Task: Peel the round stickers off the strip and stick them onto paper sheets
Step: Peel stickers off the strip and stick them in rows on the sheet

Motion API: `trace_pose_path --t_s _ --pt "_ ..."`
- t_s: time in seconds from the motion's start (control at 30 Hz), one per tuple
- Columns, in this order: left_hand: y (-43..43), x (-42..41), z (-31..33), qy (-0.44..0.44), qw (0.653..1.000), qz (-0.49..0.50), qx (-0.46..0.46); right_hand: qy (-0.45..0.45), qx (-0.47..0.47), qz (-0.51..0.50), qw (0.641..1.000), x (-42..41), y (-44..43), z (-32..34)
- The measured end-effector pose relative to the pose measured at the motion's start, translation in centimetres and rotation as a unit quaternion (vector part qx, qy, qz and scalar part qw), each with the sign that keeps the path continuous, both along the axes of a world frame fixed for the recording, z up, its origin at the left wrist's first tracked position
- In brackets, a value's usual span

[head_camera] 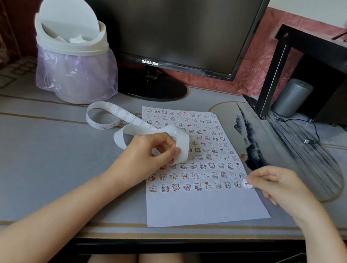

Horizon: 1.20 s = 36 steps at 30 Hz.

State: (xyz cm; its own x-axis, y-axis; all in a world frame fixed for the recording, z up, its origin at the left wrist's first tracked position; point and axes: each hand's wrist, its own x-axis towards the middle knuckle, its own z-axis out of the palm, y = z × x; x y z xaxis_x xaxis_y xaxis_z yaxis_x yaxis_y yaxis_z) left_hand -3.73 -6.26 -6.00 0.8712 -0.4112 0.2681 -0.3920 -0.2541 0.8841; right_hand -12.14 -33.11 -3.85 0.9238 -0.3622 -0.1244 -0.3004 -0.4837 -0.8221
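Behind the paper sheet stand a monitor and a bag-lined bin holding paper scraps, while the left hand pinches the looping strip over the sheet, hiding part of it, and the right hand pinches a round sticker at its right edge.

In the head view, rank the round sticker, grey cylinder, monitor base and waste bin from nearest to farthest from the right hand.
1. round sticker: pinched by the right hand, at the paper sheet's right edge.
2. grey cylinder: behind the hand, under the black shelf.
3. monitor base: back centre.
4. waste bin: back left, farthest.
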Motion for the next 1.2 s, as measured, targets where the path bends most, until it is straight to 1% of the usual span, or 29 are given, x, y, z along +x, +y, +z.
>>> trace_pose_path --t_s 0.23,0.47,0.83,1.2 --pt "0.01 0.03 -0.04 -0.005 1.0 0.001 0.001 0.011 -0.017 -0.002 1.0 0.08 -0.11 -0.04" --pt "-0.04 0.02 0.01 -0.005 1.0 0.002 0.006 -0.007 -0.004 -0.007 1.0 0.11 0.14 -0.12" --pt "-0.05 -0.03 0.08 -0.001 1.0 0.001 0.007 -0.014 -0.019 -0.004 1.0 0.07 0.31 -0.17" --pt "-0.02 -0.05 0.07 -0.004 1.0 -0.002 0.013 -0.044 -0.065 0.002 0.997 -0.12 0.45 -0.87"
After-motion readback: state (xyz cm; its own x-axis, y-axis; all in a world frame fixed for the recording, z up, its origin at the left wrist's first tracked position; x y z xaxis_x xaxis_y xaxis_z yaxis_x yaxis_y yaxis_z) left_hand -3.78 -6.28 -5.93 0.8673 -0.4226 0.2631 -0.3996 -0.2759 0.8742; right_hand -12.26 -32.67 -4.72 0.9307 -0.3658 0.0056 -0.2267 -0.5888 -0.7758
